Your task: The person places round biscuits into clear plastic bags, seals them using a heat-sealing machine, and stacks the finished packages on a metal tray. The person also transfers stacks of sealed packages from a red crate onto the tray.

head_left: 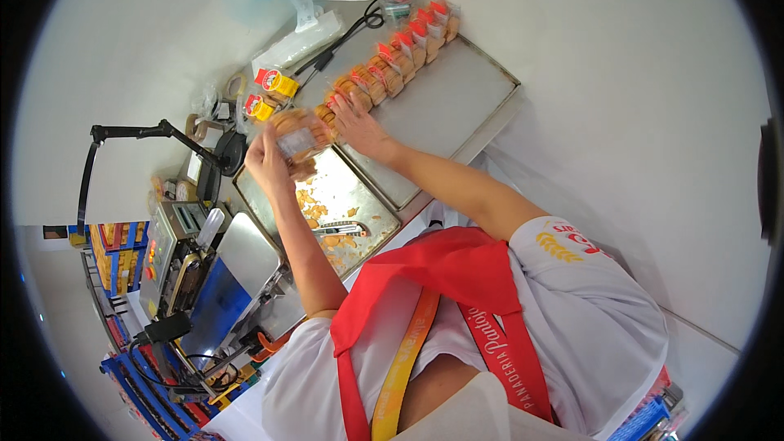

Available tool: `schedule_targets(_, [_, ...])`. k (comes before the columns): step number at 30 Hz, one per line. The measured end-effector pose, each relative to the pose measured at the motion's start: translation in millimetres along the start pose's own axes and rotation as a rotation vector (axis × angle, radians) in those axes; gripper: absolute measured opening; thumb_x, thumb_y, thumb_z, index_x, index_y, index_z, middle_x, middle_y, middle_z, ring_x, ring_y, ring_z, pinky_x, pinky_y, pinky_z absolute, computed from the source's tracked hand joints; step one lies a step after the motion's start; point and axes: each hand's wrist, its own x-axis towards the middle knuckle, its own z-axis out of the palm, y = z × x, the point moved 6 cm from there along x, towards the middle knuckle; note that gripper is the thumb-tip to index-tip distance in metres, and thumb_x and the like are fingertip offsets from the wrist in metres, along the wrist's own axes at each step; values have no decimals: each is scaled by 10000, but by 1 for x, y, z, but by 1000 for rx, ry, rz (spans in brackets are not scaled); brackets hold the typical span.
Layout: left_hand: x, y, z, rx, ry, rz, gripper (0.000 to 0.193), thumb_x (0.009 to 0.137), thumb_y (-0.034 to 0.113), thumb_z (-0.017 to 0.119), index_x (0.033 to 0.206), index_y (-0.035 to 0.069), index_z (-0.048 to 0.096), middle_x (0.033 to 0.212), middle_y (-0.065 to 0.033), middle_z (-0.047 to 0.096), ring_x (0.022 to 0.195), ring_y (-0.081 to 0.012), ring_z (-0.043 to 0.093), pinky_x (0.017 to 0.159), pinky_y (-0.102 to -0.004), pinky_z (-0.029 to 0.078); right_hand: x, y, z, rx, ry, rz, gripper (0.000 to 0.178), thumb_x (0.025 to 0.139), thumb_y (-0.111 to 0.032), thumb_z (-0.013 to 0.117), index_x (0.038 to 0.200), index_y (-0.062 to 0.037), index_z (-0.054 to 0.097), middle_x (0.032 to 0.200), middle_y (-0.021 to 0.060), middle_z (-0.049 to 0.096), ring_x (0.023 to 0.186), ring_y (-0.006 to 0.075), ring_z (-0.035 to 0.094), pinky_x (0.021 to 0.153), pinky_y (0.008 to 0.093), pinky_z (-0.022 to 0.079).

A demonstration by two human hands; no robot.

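Observation:
My left hand (269,165) is closed on the edge of a clear bag of cookies (287,124) with a white label, lifted above a worn metal tray (377,200). My right hand (359,129) reaches to the near end of a row of bagged cookies (390,70) with red labels. Its fingers are stretched out against the end bag and look apart; their tips are partly hidden. Lying in the tray are golden crumbs (307,201) and a utility knife (341,229).
The row stands on a flat metal tray (465,86). Beyond my left hand are two bags with yellow-and-red labels (278,82), black scissors (371,18), a stack of clear bags (302,41), and a black lamp (231,153). A machine (170,249) stands at left.

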Motion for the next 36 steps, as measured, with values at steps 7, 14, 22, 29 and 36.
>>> schedule_targets(7, [6,9,227,411,-351,188,323,864,325,592,878,19,695,659,-147,626,628,-222,605,606,-358,456,-3,12,10,543,-43,134,587,897,-326,389,1387,-8,337,1487,179,252,1376,418,178,1102,597,104])
schedule_targets(14, [-28,-84,371,673,-287,222,304,871,333,564,850,58,690,742,-185,644,746,-367,633,662,-461,478,-102,43,-6,696,117,163,565,915,-301,389,1386,6,338,1461,188,298,1359,421,222,1111,560,146])
schedule_targets(22, [-55,-104,408,345,-298,425,243,867,233,599,1039,60,598,1048,-181,580,1036,-340,525,893,-425,403,-212,212,6,625,164,698,767,772,-216,694,1362,31,271,1390,222,316,1279,405,315,1045,475,338])
schedule_targets(29, [-77,-81,177,702,312,659,437,783,246,699,1140,30,570,1203,-182,510,1231,-353,362,1035,-459,250,-158,265,65,799,115,871,804,723,-147,761,1328,-56,239,1394,285,189,1182,456,447,842,441,530])
schedule_targets(36, [-21,-158,69,616,191,330,970,758,413,751,1412,-62,214,1441,-277,198,1348,-375,226,1100,-452,209,-142,247,82,671,214,1076,800,706,-92,762,1311,-72,239,1322,299,218,1087,476,510,783,439,543])
